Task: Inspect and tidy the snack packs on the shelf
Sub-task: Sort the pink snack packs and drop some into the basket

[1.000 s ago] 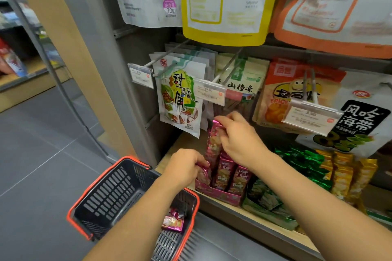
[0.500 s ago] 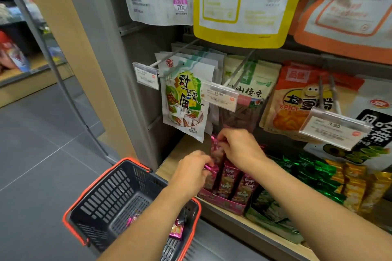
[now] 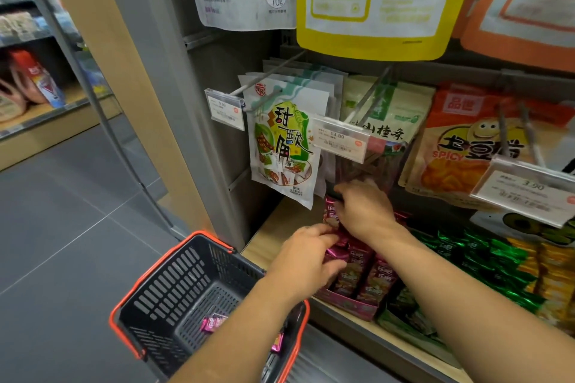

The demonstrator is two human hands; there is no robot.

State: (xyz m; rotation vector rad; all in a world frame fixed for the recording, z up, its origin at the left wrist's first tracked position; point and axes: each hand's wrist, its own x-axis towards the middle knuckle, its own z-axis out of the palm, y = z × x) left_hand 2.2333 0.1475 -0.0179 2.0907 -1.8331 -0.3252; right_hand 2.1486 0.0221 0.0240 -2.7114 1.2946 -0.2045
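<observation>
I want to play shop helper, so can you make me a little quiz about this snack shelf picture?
1. True or false: the basket holds nothing.
2. Which price is on the tag just above the right hand? A 2.50, B 13.80, C 40.00.
3. Fill in: the left hand and the right hand both hold ____ snack packs at the display box.
Key: 1 false, a pink pack lies inside; 2 B; 3 pink.
</observation>
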